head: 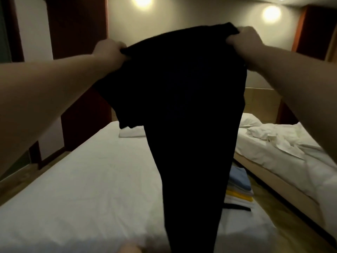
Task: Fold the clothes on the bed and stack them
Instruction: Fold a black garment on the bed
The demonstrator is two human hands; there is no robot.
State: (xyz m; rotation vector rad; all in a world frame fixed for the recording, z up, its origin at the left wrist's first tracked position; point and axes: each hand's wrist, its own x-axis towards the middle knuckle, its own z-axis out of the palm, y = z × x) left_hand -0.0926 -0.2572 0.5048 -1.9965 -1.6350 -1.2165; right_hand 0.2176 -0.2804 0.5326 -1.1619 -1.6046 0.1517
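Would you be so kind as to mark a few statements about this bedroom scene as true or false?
1. The left hand and the right hand each have a grip on the top edge of the black garment. True.
2. The black garment lies spread flat on the bed. False: it hangs from the hands, above the bed.
3. A stack of folded clothes sits near the bed's right edge. True.
4. The top piece of that stack is red. False: it is blue.
5. The second bed on the right is neatly made. False: its white bedding is rumpled.
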